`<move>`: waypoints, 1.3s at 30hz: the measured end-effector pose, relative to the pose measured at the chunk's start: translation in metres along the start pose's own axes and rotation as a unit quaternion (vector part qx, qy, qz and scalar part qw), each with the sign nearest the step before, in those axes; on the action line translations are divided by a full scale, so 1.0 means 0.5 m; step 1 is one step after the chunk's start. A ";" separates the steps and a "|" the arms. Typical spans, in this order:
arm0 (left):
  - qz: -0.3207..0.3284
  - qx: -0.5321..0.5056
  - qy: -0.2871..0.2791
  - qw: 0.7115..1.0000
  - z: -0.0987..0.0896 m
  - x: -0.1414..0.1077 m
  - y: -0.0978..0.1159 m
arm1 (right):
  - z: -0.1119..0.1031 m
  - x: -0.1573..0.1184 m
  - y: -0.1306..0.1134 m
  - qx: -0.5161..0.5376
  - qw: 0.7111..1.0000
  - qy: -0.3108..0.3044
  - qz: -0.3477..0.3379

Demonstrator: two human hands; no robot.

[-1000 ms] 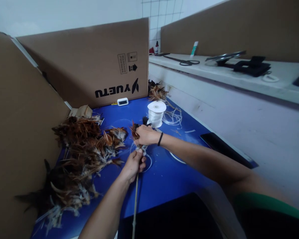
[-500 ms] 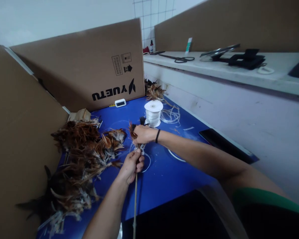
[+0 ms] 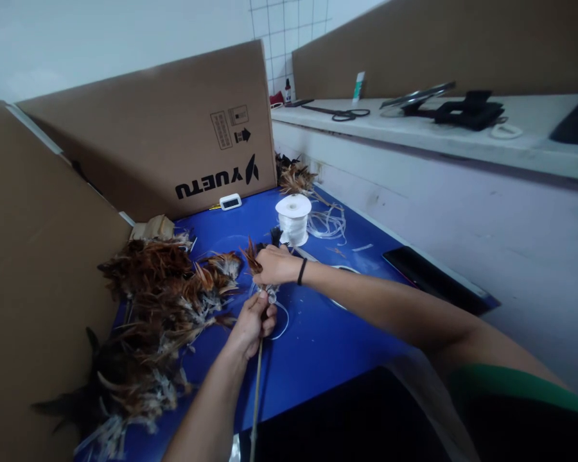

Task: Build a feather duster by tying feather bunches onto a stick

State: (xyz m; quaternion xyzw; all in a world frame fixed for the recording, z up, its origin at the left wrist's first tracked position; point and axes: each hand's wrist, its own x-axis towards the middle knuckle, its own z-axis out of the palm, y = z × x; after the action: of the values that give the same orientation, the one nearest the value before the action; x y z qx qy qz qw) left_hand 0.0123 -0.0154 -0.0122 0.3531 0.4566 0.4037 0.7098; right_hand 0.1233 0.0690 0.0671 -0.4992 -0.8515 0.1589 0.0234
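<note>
So our view has drifted a touch, and the cardboard panel [image 3: 149, 128] sits a bit further left. On the blue table [image 3: 313, 366], the big feather pile [image 3: 158, 295] and white spool [image 3: 293, 226] look unmoved. Our right forearm [image 3: 390, 301] has dipped slightly. Our left hand [image 3: 253, 321] is wrapped around the top of the thin stick [image 3: 257, 391]; just above, our right hand [image 3: 278, 264] is curled round the feather tuft [image 3: 249, 255]. Same grips as a second ago, so we'd call it small adjusting. A thin clear cord [image 3: 288, 314] loops beside our left fingers.
</note>
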 end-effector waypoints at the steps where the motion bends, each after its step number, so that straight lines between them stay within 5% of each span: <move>1: 0.003 0.002 -0.001 1.000 0.000 -0.001 0.000 | 0.000 -0.009 0.001 0.007 1.000 0.017 -0.007; 5: 0.022 0.006 -0.010 1.000 0.000 -0.010 0.005 | -0.004 -0.078 0.004 0.080 0.975 0.203 -0.047; 7: 0.031 0.004 -0.013 0.999 0.001 -0.016 0.010 | -0.001 -0.126 0.009 0.130 0.922 0.360 -0.053; 9: 0.040 0.003 -0.014 0.999 0.002 -0.022 0.017 | 0.012 -0.166 0.021 0.204 0.883 0.422 -0.030; 11: 0.052 0.003 -0.018 0.998 0.003 -0.027 0.023 | 0.035 -0.188 0.037 0.312 0.888 0.338 0.005; 13: 0.059 0.002 -0.030 0.998 0.003 -0.033 0.027 | 0.062 -0.188 0.053 0.439 0.883 0.165 0.009; 15: 0.057 -0.002 -0.047 0.997 0.003 -0.037 0.028 | 0.086 -0.173 0.063 0.559 0.828 0.031 -0.042; 18: 0.038 -0.008 -0.068 0.997 0.002 -0.041 0.027 | 0.107 -0.141 0.066 0.670 0.727 -0.057 -0.137; 24: 0.012 -0.026 -0.091 0.995 0.002 -0.040 0.026 | 0.119 -0.107 0.052 0.752 0.629 -0.047 -0.190; 39: -0.004 -0.040 -0.096 0.995 0.004 -0.038 0.020 | 0.139 -0.107 0.046 0.786 0.589 -0.033 -0.182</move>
State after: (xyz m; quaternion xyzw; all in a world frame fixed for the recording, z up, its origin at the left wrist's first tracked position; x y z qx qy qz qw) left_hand 0.0070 -0.0282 0.0042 0.3593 0.3716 0.3831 0.7655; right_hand 0.1556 0.0163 0.0006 -0.1153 -0.4687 0.7753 0.4074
